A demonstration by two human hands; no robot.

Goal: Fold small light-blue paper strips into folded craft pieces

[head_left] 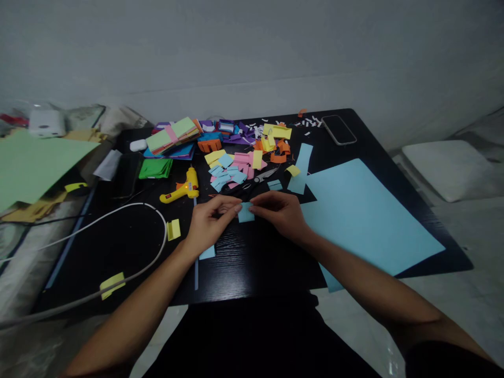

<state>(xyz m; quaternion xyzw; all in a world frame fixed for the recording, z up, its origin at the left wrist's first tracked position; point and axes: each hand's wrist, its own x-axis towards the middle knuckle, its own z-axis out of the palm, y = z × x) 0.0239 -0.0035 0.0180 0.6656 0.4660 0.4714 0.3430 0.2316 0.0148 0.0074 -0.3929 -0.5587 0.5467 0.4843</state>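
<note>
A small light blue paper piece (246, 212) is pinched between my two hands above the black table. My left hand (210, 219) grips its left edge with thumb and fingers, and my right hand (280, 211) grips its right edge. Just beyond the hands lie scissors (264, 176) and a pile of blue, pink and yellow paper pieces (228, 172). A large light blue sheet (366, 215) extends under and beyond my right forearm. Another blue piece (207, 253) lies partly hidden by my left wrist.
A yellow glue gun (181, 188) lies left of centre, near a looping white cable (163, 231). Stacked coloured papers (175, 136), orange and purple pieces and a phone (338, 130) sit along the back. A blue strip (302, 168) lies right of the scissors.
</note>
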